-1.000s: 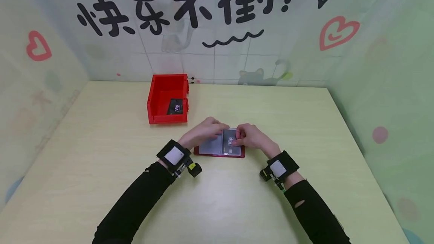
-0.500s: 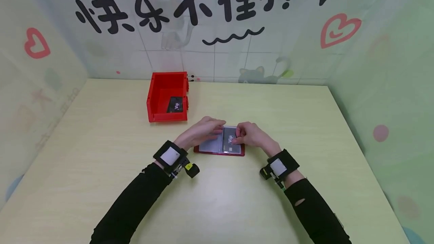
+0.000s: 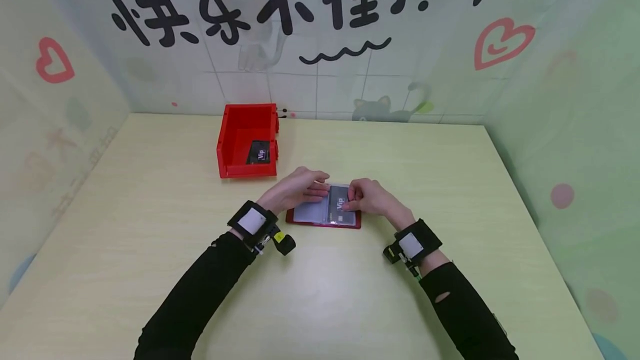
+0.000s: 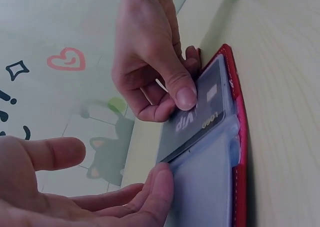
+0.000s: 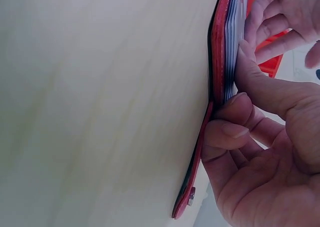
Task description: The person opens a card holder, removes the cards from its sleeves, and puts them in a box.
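Note:
A red card holder (image 3: 345, 227) lies spread open on the table, with clear plastic sleeves (image 4: 202, 177) inside. Its right-hand sleeve contains a dark Vip card (image 3: 338, 216). My right hand (image 3: 371, 198) pinches the holder at its right edge; the thumb (image 4: 186, 98) presses on the card's sleeve, and the curled fingers (image 5: 235, 131) meet the edge of the sleeve stack. Over the left-hand sleeve, my left hand (image 3: 300, 188) has its fingers extended and its thumb apart. Its fingertips (image 4: 162, 179) are at the sleeve near the fold, where contact is hard to tell.
Behind and left of the holder stands a red plastic bin (image 3: 247, 171), with another dark Vip card (image 3: 259, 152) inside. A strap flap with a metal snap (image 5: 191, 196) sticks out from the holder's right side. Printed cloth walls (image 3: 425, 82) border the table.
My left hand has shifted slightly left and back from the fold, its fingers straightening and spreading. The right hand keeps its pinch in the same place.

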`<state>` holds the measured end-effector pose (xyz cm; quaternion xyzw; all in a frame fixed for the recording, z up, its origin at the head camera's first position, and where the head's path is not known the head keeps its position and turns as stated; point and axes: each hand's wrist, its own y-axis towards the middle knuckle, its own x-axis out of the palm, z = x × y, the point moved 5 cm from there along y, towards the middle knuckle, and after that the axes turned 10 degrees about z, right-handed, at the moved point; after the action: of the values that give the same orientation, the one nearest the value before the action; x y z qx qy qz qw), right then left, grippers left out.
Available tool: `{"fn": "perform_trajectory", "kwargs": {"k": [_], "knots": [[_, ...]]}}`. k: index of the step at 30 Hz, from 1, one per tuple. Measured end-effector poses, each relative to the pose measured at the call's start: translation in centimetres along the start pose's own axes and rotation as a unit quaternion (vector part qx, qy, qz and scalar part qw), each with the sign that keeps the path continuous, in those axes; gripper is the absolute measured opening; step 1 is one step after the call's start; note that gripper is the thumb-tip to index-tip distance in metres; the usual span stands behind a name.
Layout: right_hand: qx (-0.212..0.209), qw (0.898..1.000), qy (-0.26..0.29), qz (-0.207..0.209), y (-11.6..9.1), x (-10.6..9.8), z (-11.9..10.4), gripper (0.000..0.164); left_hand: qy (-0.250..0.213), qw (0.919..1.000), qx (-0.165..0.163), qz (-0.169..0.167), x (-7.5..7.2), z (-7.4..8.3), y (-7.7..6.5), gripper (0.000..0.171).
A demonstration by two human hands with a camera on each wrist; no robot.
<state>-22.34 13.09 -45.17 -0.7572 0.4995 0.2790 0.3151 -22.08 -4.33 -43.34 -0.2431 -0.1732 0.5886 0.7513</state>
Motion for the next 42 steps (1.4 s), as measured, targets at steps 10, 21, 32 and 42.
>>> {"fn": "perform_trajectory", "kwargs": {"k": [10, 21, 32, 42], "knots": [[-0.002, 1.000, 0.009, -0.003, 0.0, 0.0, 0.1, 0.028, 0.174, 0.9798, 0.098, 0.008, 0.2, 0.4, 0.3, 0.027], [-0.004, 1.000, 0.013, -0.014, 0.1, 0.1, 0.1, 0.028, 0.266, 0.9575, 0.105, 0.039, 0.4, 0.0, 1.4, 0.022], [-0.006, 1.000, -0.010, -0.025, 0.1, 0.0, 0.1, 0.029, 0.264, 0.9605, 0.076, 0.047, -0.7, -0.7, 1.4, 0.020], [-0.011, 1.000, -0.013, -0.022, 0.1, 0.1, -0.1, 0.029, 0.269, 0.9519, 0.128, 0.070, -0.7, -0.8, 0.7, 0.027]]}}
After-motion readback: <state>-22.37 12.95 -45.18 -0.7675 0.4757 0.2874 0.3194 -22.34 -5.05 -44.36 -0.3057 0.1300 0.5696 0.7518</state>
